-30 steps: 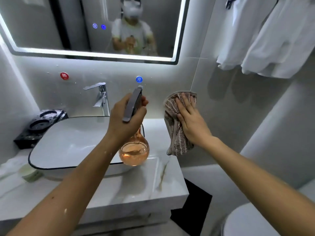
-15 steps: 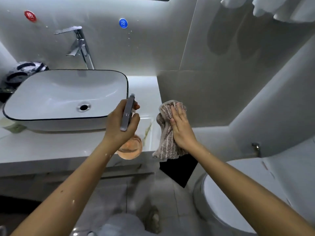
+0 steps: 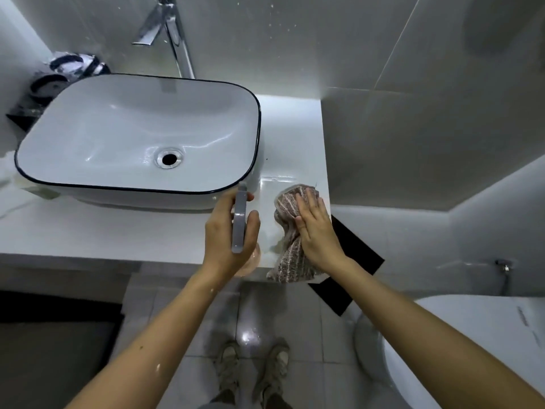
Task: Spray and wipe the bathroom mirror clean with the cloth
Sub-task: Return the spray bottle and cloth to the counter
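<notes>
The mirror is out of view. My left hand (image 3: pixel 225 231) grips a spray bottle by its grey spray head (image 3: pixel 239 222). The bottle's round orange body (image 3: pixel 254 259) shows below my palm, over the front of the white counter (image 3: pixel 118 231). My right hand (image 3: pixel 315 231) holds a brown striped cloth (image 3: pixel 290 258), with fingers laid flat over its top and the thumb against its side. The cloth hangs over the counter's right front corner, just right of the bottle. I cannot tell whether bottle or cloth touches the counter.
A white basin with a dark rim (image 3: pixel 257 119) sits on the counter left of my hands, below a chrome faucet (image 3: pixel 177 39). A black holder (image 3: pixel 59 72) stands at the back left. A toilet (image 3: pixel 472 349) is at lower right, a black mat (image 3: pixel 348 278) beside it.
The view has tilted down and the mirror has left the frame. Both hands, still holding bottle and cloth, have come down from the wall to the counter's right front corner.
</notes>
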A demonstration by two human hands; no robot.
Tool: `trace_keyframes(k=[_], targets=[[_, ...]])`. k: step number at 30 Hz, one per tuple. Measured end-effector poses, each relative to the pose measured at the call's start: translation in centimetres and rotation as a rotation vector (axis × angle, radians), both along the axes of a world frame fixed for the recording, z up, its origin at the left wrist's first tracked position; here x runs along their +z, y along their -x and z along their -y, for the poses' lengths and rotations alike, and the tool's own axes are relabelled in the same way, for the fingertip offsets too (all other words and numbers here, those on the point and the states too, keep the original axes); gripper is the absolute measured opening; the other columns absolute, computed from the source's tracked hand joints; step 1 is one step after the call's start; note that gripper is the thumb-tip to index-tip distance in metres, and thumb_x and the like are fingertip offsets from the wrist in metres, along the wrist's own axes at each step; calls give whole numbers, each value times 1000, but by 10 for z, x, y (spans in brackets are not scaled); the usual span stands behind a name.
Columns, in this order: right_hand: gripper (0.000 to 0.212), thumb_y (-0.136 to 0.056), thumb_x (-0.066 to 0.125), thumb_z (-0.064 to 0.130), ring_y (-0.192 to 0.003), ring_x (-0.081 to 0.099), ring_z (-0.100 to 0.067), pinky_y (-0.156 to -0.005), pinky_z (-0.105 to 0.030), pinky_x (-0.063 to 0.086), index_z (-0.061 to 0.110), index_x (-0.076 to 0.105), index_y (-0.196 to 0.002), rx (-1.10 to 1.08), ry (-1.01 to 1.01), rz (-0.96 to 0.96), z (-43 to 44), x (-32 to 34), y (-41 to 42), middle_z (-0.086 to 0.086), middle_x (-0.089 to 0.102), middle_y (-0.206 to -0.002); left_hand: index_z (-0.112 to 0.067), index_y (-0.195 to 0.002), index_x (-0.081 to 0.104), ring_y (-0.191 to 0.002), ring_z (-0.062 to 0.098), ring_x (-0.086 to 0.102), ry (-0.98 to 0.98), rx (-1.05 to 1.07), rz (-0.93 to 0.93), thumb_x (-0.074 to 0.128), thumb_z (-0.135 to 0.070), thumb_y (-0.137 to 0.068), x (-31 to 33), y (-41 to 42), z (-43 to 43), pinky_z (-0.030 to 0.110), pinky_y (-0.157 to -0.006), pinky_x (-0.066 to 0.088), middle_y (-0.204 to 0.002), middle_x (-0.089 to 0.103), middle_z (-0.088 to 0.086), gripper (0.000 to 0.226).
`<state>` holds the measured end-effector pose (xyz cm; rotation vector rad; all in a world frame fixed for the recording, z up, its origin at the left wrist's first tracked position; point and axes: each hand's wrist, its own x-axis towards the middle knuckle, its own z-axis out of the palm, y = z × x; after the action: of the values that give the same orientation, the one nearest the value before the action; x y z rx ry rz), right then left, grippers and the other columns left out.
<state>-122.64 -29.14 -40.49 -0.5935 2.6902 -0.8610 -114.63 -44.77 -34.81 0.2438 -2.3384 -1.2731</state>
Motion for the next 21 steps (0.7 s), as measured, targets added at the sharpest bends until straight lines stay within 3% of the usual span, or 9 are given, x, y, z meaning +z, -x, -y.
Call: trace_keyframes(k=[3,5,8,11,14,17,21], targets=[[50,-101,19,37,-142,-18,-21,-114,-47,-3,34,-2,-147,-32,-94,94,25,-14,19,9,-15,-155,-4,-106,54,-68,-8,54,11,-10,-14,57,-17,-84,-12,18,8,1,-59,34,-91,56,-3,25],[51,-99,13,44,-140,-22,-19,-113,-49,-6,41,-10,-144,-19,-126,169,36,-23,24,10,-19,-154,-2,-107,53,-64,-1,54,-6,-18,-17,59,-16,-84,-22,28,12,2,-60,34,-89,56,-3,27],[51,-99,14,45,-141,-20,-17,-116,-47,-5,42,-15,-140,23,-141,176,37,-41,24,10,-15,-155,-2,-106,52,-54,2,48,-51,-13,13,62,-18,-83,-34,37,17,4,-56,32,-73,46,-15,29],[52,-100,17,41,-142,-16,-17,-118,-40,-4,36,-12,-143,41,-204,149,25,-60,27,10,-10,-155,-2,-103,53,-52,-1,49,-67,-18,39,63,-17,-82,-43,42,19,5,-53,33,-68,44,-16,28],[53,-101,19,39,-142,-17,-13,-116,-32,-7,30,-5,-147,39,-252,151,14,-69,30,11,-10,-155,-2,-105,54,-55,0,51,-95,-35,55,61,-24,-82,-49,45,18,8,-53,36,-76,50,-15,32],[53,-101,20,41,-140,-20,-10,-117,-32,-7,31,-6,-147,39,-288,120,10,-73,27,13,-14,-154,-5,-106,53,-60,5,52,-95,-42,40,56,-31,-82,-53,48,17,17,-56,43,-90,56,-7,36],[54,-99,18,45,-139,-23,-11,-116,-34,-8,37,-15,-141,21,-343,88,4,-74,25,20,-25,-145,-3,-111,52,-54,-4,50,-58,-60,64,56,-36,-79,-58,46,22,10,-60,41,-89,55,-6,47]])
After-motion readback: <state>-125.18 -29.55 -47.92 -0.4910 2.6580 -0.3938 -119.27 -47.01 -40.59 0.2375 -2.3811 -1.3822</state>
